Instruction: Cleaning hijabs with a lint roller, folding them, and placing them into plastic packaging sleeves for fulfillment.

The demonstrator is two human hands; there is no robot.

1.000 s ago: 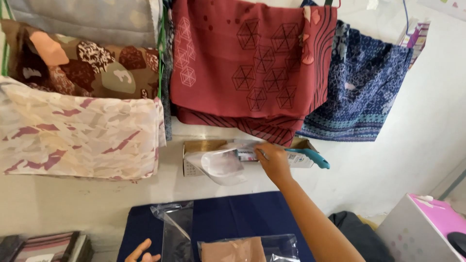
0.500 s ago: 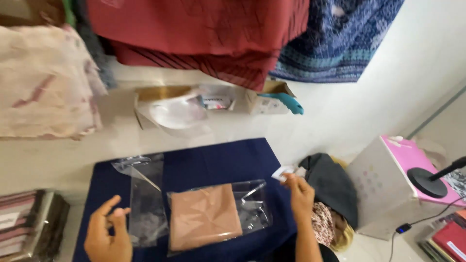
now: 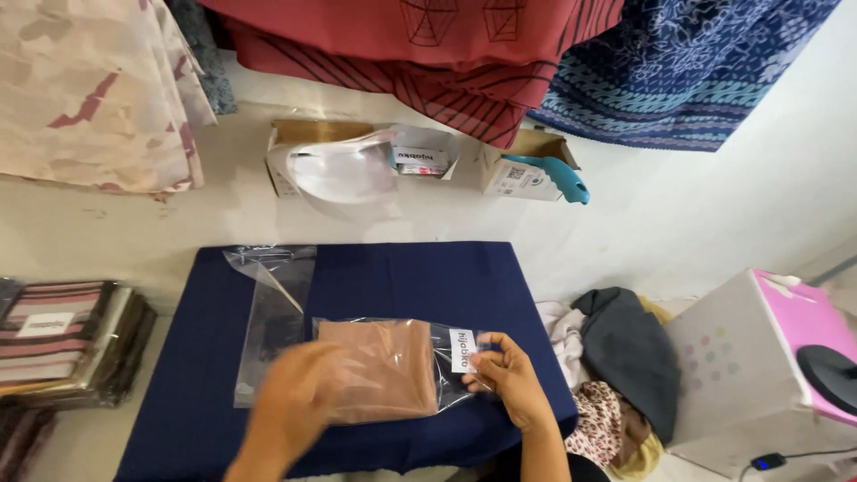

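White label (image 3: 461, 349) pinched by right hand (image 3: 511, 377) on clear bag (image 3: 393, 366); left hand (image 3: 299, 402) spread flat atop.

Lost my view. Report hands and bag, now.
Left hand blurred, over bagged brown cloth. Right hand pinches white label at the bag's end. Empty clear bag lies alongside on blue mat.

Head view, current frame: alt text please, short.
A right hand presses a small white label onto a clear bag holding folded brown cloth, with the blurred left hand over it, on a navy-covered table. An empty clear bag lies alongside.
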